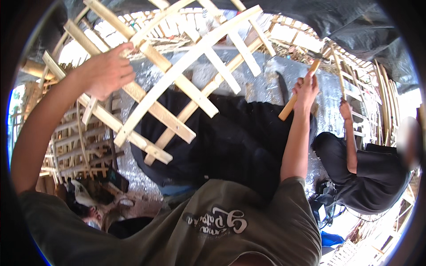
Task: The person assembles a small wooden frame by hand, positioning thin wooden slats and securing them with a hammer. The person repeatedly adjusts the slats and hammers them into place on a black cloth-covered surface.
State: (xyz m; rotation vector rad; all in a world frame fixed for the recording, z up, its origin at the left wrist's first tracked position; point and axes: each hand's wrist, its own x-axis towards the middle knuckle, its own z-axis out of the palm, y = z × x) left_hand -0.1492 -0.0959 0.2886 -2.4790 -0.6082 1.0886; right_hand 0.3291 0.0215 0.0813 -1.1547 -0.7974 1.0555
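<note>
A lattice of pale wooden slats (153, 99), crossed and joined, is tilted up in front of me at the upper left. My left hand (106, 73) is at its left part, fingers curled closed against a slat; their far side is hidden. To the right, my right hand (305, 91) is wrapped round the wooden handle of a hammer (314, 66). The hammer stands apart from the lattice, its dark metal head raised at the far end. Beyond my knees, a dark knife-like blade (282, 88) lies on the grey ground sheet (262, 82).
Another person (370, 177) in black sits close at the right, one hand holding a thin wooden stick (339, 73). More lattice frames (82, 142) stand at the left. Slats lean at the far right. Dark plastic sheeting (364, 31) hangs overhead. Black cloth (222, 137) covers my lap.
</note>
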